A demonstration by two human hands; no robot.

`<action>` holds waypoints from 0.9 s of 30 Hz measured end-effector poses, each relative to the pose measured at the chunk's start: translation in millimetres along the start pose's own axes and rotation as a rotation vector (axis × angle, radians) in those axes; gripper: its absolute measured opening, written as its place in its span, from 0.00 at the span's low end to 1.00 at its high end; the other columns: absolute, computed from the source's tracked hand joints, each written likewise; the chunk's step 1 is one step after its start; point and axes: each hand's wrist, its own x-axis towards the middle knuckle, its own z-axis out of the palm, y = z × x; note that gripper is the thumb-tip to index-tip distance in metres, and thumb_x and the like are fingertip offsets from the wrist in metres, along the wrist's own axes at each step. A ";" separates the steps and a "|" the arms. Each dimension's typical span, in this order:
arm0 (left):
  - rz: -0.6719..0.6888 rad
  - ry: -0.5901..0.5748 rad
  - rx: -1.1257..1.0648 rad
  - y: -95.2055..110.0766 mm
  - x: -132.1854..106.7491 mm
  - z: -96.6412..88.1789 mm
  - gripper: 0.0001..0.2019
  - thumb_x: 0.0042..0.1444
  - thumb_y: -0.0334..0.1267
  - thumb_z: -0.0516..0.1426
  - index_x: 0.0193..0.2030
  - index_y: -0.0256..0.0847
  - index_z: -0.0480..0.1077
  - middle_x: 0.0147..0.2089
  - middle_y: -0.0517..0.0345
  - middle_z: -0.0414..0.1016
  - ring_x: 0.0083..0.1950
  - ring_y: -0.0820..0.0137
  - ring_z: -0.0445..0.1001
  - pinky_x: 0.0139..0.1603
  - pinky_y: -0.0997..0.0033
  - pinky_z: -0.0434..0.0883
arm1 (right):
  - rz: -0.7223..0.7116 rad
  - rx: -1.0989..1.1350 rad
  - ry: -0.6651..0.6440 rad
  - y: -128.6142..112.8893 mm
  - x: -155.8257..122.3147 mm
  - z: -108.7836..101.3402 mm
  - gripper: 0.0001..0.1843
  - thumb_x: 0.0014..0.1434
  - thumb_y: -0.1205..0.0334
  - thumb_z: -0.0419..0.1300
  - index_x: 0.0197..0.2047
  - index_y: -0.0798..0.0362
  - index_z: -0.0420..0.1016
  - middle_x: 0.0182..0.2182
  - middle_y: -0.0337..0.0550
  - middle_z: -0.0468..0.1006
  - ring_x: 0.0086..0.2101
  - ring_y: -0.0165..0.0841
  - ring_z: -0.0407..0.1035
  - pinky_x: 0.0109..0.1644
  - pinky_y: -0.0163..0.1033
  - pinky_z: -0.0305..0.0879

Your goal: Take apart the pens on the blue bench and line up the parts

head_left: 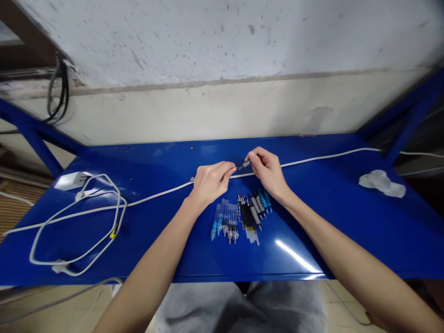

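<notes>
My right hand (268, 172) pinches a grey pen grip section (246, 163) above the blue tabletop. The fingertips of my left hand (212, 181) are closed on a thin dark piece (238, 168) that meets the grip section's left end. It looks like a pen refill, but most of it is hidden. Below my hands lie sorted pen parts: several clear barrels (227, 213) with blue or black ends, a column of small parts (239, 209), several black refills (247, 216), grey grip sections (255, 213) and blue grip sections (266, 200).
A white cable (163, 192) crosses the blue table (194, 259) behind the parts. At left lie a coiled white cord (120, 217) and a white adapter (70, 181). Crumpled white plastic (381, 183) sits at right. A wall (215, 111) stands behind.
</notes>
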 end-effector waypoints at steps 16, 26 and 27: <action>-0.016 0.048 -0.084 1.0 -0.5 4.7 0.10 0.71 0.39 0.56 0.45 0.41 0.79 0.42 0.57 0.85 0.39 0.70 0.82 0.38 0.72 0.73 | -0.021 0.018 0.065 4.0 -1.1 0.4 0.21 0.67 0.41 0.60 0.36 0.51 0.74 0.21 0.32 0.59 0.21 0.26 0.51 0.25 0.34 0.48; -0.084 0.008 0.007 -4.0 0.3 1.0 0.09 0.71 0.39 0.56 0.45 0.43 0.79 0.42 0.58 0.85 0.40 0.68 0.83 0.40 0.71 0.73 | 0.076 0.085 -0.099 -3.7 -0.2 0.6 0.19 0.64 0.44 0.65 0.42 0.53 0.76 0.24 0.36 0.73 0.21 0.26 0.67 0.19 0.31 0.54; -0.095 0.012 0.008 -5.3 0.8 0.1 0.09 0.71 0.39 0.56 0.46 0.43 0.79 0.42 0.58 0.84 0.41 0.68 0.83 0.40 0.71 0.73 | 0.078 0.091 -0.112 -3.8 -0.4 0.6 0.18 0.63 0.45 0.66 0.43 0.53 0.76 0.25 0.37 0.75 0.23 0.28 0.69 0.19 0.31 0.56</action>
